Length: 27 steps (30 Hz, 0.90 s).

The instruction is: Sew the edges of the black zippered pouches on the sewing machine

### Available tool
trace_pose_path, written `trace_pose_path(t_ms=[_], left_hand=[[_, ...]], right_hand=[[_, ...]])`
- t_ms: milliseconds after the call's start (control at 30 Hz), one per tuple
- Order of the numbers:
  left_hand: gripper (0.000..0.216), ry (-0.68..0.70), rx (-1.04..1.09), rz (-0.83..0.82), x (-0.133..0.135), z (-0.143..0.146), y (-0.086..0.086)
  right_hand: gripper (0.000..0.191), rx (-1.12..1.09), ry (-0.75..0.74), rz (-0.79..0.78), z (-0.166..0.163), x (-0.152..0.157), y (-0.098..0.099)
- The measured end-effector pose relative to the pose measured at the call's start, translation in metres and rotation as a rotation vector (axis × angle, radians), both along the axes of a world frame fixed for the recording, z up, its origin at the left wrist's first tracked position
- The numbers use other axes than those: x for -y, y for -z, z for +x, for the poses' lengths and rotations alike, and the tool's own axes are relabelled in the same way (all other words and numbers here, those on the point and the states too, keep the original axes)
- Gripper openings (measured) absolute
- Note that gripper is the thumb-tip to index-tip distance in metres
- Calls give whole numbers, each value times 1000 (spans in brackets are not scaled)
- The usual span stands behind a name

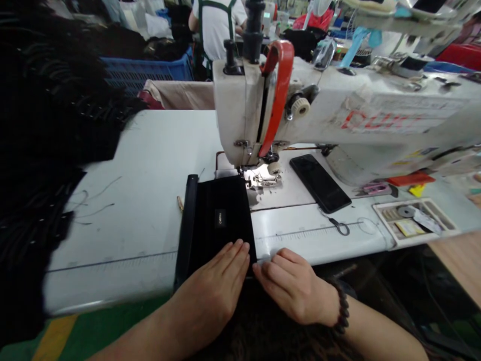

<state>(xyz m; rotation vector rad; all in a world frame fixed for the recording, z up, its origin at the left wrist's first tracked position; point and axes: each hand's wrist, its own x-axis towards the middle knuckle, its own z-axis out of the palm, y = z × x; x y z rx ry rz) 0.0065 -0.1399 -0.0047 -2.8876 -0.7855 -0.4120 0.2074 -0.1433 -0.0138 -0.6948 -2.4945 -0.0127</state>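
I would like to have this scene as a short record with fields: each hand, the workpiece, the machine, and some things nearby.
Left hand: flat on the black piece
Right hand: curled at the piece's near right corner; grip unclear
Workpiece: black, with a small label; far right corner close to the needle area
Machine: white, with a red part in front
Phone: dark screen up, right of the workpiece
Tray: farther right, holding small items

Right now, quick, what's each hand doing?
Left hand: open, fingers together, flat on the black labelled fabric panel.
Right hand: fingers curled at the panel's near right corner; can't tell if it's pinching.
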Motion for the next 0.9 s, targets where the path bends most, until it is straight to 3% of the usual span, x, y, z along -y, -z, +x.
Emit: trace_pose_path(t_ms=[400,900], left_hand=[[36,-11,-24,1,-26,-1,8],[40,68,-158,-1,-83,-6,-4]], right_hand=[[25,155,-15,-45,-2,-27,-12],[18,429,47,-57,-2,-70,-15]])
